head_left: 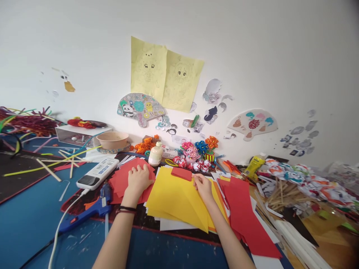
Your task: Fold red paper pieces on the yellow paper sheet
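My left hand (138, 180) lies flat, fingers stretched, on a pile of red paper sheets (123, 179) left of centre. My right hand (202, 186) rests on a stack of yellow paper sheets (174, 200), its fingers curled at the edge of a small red paper piece (181, 173) on top of the stack. Whether the fingers pinch that piece or only touch it is unclear. More red paper (246, 216) fans out to the right of the yellow stack. A dark band sits on my left wrist.
A blue glue gun (89, 211) and a white power strip (97, 173) lie to the left on the blue table (30, 220). A beige bowl (112, 140), a glue bottle (155, 154), paper flowers (196, 153) and pipe cleaners (25, 123) line the wall. Sticks and printed paper (303, 186) crowd the right.
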Available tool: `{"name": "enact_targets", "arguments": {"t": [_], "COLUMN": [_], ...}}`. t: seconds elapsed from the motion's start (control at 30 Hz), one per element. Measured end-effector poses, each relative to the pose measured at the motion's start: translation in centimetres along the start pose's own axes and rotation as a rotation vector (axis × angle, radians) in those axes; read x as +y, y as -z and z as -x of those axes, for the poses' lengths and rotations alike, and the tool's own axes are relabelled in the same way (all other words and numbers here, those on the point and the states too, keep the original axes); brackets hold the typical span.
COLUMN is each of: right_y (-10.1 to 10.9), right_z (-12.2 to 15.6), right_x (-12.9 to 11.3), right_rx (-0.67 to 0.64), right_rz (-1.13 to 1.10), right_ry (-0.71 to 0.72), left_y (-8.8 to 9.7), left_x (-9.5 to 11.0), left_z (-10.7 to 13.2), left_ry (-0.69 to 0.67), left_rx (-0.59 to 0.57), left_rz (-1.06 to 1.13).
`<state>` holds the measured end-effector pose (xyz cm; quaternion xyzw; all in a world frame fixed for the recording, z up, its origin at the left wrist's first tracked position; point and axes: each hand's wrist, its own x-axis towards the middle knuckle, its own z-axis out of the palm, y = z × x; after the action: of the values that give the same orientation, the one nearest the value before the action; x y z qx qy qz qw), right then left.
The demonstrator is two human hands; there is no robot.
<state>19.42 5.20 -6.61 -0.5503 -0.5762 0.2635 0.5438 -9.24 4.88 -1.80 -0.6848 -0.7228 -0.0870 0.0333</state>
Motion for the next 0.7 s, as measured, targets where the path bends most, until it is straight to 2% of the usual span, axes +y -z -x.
{"name": "enact_targets", "arguments": {"t": [0.17, 0.43, 0.53, 0.7], "right_y": [0.4, 0.7, 0.8, 0.9], "right_z": [0.7, 1.0, 0.9, 0.7], "right_x": [-0.4, -0.3, -0.1, 0.2], "right_rx": [0.021, -0.037, -0.051, -0.079], "right_rz": [-0.006, 0.072, 0.096, 0.099], "right_ry": [-0.003, 0.031, 0.047, 0.044], "left_y": [0.2, 2.4, 2.2, 0.9], "left_x": [0.9, 1.7, 1.1, -1.2], "left_z": [0.1, 0.6, 0.6, 0.2], "left_ry": [0.002, 0.034, 0.060, 0.130], "left_rx": [0.023, 0.088, 0.105, 0.103], "left_rz": [-0.018, -0.010, -0.007, -0.025]}}
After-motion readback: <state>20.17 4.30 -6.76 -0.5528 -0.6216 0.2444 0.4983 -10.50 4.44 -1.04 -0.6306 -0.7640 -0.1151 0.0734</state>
